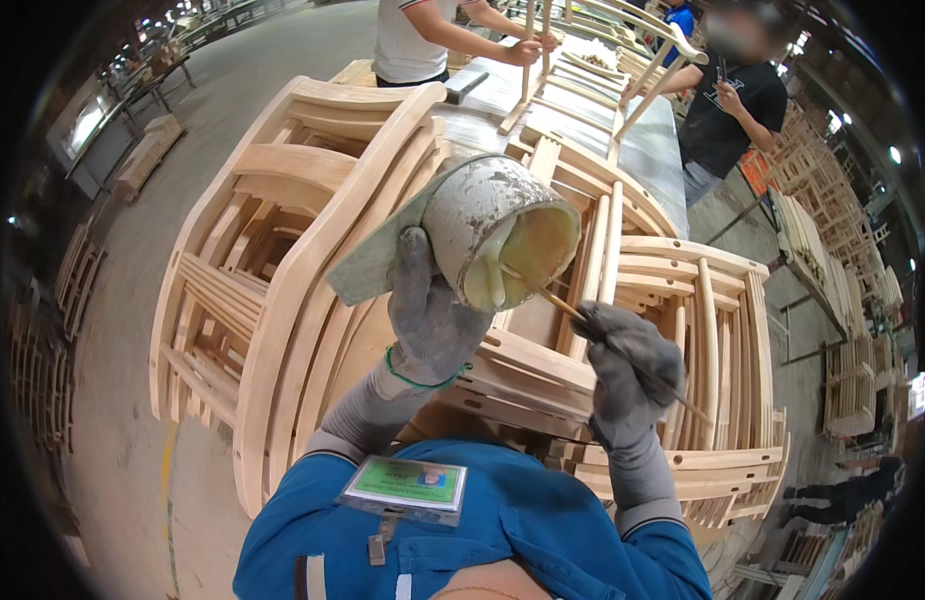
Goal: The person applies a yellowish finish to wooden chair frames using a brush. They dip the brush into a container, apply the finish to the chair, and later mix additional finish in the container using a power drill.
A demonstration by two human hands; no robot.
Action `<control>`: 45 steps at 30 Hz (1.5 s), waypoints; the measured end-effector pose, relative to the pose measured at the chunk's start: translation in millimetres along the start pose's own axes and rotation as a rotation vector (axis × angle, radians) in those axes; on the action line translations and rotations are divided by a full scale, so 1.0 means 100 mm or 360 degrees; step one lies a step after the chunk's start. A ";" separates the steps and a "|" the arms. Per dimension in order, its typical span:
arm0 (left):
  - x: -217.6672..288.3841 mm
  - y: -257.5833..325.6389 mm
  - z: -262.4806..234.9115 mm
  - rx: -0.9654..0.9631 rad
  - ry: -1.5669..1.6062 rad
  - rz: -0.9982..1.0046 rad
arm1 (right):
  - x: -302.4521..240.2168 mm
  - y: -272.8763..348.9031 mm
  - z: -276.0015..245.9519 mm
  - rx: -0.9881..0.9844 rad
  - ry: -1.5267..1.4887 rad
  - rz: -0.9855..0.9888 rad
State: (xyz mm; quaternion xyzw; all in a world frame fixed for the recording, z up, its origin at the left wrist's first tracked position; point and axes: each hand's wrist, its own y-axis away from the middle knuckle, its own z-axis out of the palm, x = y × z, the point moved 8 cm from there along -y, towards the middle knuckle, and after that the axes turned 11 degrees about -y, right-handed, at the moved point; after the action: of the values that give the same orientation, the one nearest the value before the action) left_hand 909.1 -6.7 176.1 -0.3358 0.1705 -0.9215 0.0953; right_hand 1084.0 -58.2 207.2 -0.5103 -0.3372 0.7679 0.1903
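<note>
Gripping one thin stick, the fingers of the gloved right hand are closed together around it. The gloved left hand clasps one pot from below and the left, its thumb showing and its other fingers largely hidden. One flat greenish panel stands between thumb and pot; whether it is joined to the pot cannot be told. The pot, raised before the chest, is tilted, its long axis running upper left to lower right and its mouth facing the right hand. The stick slants likewise, its upper end inside the mouth among pale contents. Beyond lie two stacks of wooden frames, left and right, and two co-workers beside one table.
</note>
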 end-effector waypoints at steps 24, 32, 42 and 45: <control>-0.31 -0.48 -1.69 0.0840 -0.0045 -0.0095 | 3.10 -2.29 -2.38 0.0689 0.0159 0.0965; -0.37 -0.44 -1.93 0.0908 -0.0144 -0.0172 | 3.43 -2.30 -2.53 0.0726 0.0020 0.1042; -0.43 -0.37 -2.09 0.1084 -0.0092 -0.0203 | 3.39 -2.45 -2.25 0.0554 0.0389 0.0933; -0.39 -0.31 -2.16 0.1072 -0.0479 -0.0111 | 3.38 -2.54 -2.21 0.0436 0.0751 0.0911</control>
State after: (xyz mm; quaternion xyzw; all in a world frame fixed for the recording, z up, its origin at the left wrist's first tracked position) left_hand 796.2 87.6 10.1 -0.4230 -0.1698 -0.8689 0.1929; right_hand 1135.0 406.3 111.2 -0.7161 -0.0228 0.6894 0.1071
